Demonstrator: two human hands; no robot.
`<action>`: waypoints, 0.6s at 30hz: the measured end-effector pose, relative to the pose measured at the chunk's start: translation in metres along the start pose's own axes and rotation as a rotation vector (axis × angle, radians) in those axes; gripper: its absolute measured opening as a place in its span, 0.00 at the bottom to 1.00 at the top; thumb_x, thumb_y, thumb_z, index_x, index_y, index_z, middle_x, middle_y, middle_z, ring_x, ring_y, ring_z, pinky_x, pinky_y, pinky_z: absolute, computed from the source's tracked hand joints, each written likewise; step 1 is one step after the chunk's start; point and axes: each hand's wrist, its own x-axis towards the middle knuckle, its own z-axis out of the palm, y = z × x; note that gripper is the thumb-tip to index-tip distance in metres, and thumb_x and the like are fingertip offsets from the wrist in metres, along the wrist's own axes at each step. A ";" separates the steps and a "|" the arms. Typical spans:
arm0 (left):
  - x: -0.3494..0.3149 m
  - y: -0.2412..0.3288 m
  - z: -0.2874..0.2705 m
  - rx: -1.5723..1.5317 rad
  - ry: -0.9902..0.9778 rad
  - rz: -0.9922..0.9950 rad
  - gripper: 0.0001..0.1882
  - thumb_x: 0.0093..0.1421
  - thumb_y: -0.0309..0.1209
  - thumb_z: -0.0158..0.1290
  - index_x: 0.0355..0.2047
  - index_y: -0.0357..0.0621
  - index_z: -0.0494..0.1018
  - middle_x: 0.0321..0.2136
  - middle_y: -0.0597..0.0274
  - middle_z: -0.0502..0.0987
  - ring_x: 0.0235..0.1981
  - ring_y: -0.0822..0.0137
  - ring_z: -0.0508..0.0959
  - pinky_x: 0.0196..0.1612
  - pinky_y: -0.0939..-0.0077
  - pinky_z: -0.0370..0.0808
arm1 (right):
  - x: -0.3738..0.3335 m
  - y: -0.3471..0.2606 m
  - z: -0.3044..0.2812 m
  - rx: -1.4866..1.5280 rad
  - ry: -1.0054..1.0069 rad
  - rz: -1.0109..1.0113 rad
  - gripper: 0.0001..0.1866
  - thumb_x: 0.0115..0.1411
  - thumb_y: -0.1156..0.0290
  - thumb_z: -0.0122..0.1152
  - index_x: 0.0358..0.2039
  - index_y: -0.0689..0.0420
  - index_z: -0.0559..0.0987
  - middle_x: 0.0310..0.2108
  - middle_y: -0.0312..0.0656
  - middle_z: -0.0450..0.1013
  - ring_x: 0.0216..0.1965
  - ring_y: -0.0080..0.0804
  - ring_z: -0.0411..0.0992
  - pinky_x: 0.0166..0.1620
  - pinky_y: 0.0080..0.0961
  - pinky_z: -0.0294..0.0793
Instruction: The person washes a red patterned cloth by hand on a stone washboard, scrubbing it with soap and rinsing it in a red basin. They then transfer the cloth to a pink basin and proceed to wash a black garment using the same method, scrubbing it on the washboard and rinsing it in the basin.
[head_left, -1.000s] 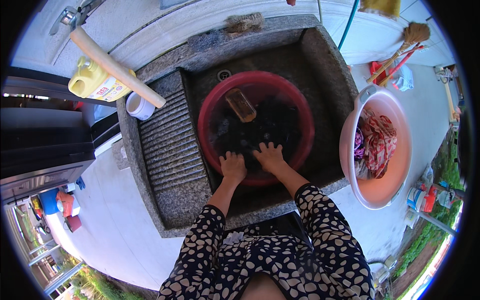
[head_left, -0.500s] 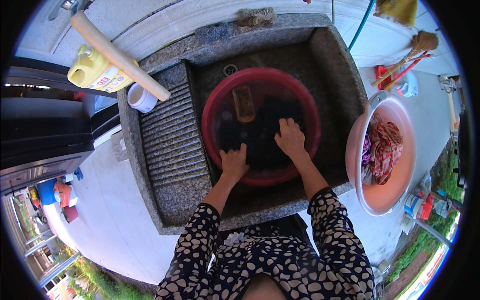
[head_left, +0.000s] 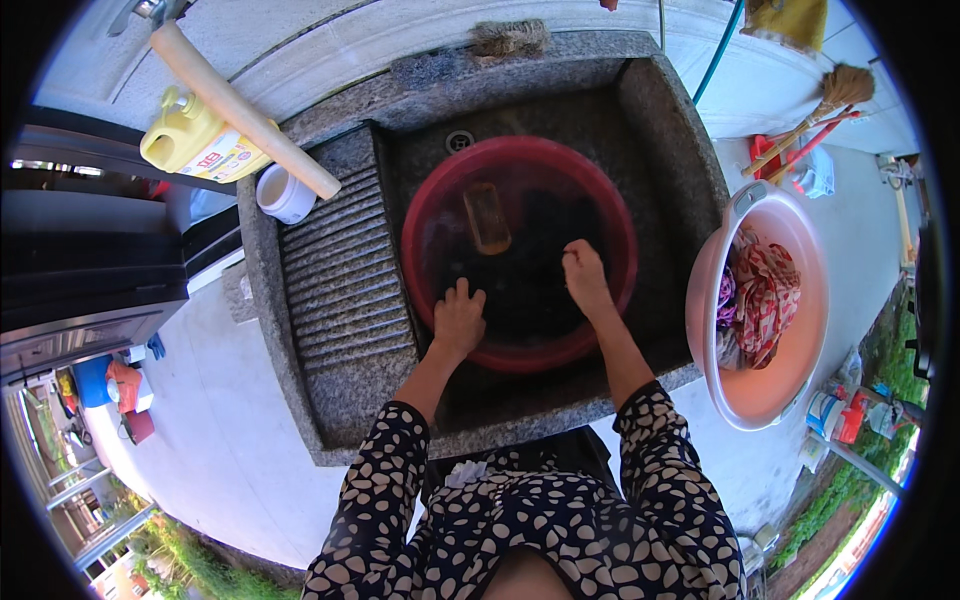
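A red basin (head_left: pixel 622 205) stands in the stone sink, holding water and a dark cloth (head_left: pixel 535 290) that looks soaked. At the basin's near left, my left hand (head_left: pixel 460 318) has its fingers curled down into the cloth. My right hand (head_left: pixel 587 276) is closed like a fist over the cloth's right part, its fingertips hidden. An amber, see-through block (head_left: pixel 487 218), perhaps soap, lies in the basin beyond my hands. How much of the cloth each hand grips is hard to see in the dark water.
The stone sink (head_left: pixel 660 140) has a ribbed washboard (head_left: pixel 335 270) on its left. A white tub (head_left: pixel 285 195), a yellow jug (head_left: pixel 200 140) and a pale pipe (head_left: pixel 240 110) are at the far left. On the right, a pink basin (head_left: pixel 703 290) holds patterned clothes (head_left: pixel 767 300).
My right hand has curled from spread fingers into a fist. My left hand has shifted slightly left, its pointing finger now bent in with the others.
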 end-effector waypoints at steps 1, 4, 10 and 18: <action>0.001 -0.001 -0.002 -0.026 -0.001 0.003 0.23 0.41 0.27 0.64 0.40 0.43 0.72 0.40 0.53 0.68 0.41 0.52 0.74 0.36 0.60 0.76 | -0.001 0.001 -0.008 0.111 0.001 0.026 0.08 0.59 0.72 0.50 0.37 0.58 0.75 0.28 0.38 0.72 0.32 0.31 0.70 0.37 0.25 0.68; -0.004 -0.007 -0.009 -0.039 -0.033 -0.013 0.20 0.43 0.29 0.64 0.39 0.43 0.74 0.40 0.54 0.69 0.42 0.54 0.74 0.37 0.62 0.77 | -0.018 -0.097 -0.049 0.471 0.016 0.058 0.08 0.61 0.72 0.50 0.38 0.60 0.75 0.27 0.29 0.65 0.30 0.17 0.62 0.34 0.17 0.63; 0.000 -0.003 -0.018 -0.042 0.143 0.042 0.18 0.43 0.35 0.65 0.35 0.44 0.77 0.37 0.59 0.72 0.42 0.58 0.74 0.38 0.63 0.75 | -0.032 -0.178 -0.096 0.968 0.045 -0.132 0.08 0.59 0.76 0.50 0.37 0.63 0.75 0.31 0.33 0.71 0.33 0.18 0.68 0.41 0.14 0.68; -0.003 0.000 -0.079 -0.377 0.860 -0.138 0.15 0.43 0.27 0.66 0.32 0.44 0.74 0.35 0.57 0.71 0.38 0.57 0.74 0.39 0.67 0.73 | -0.034 -0.184 -0.135 0.990 0.308 -0.142 0.07 0.56 0.76 0.48 0.33 0.62 0.74 0.28 0.37 0.72 0.31 0.24 0.72 0.39 0.19 0.73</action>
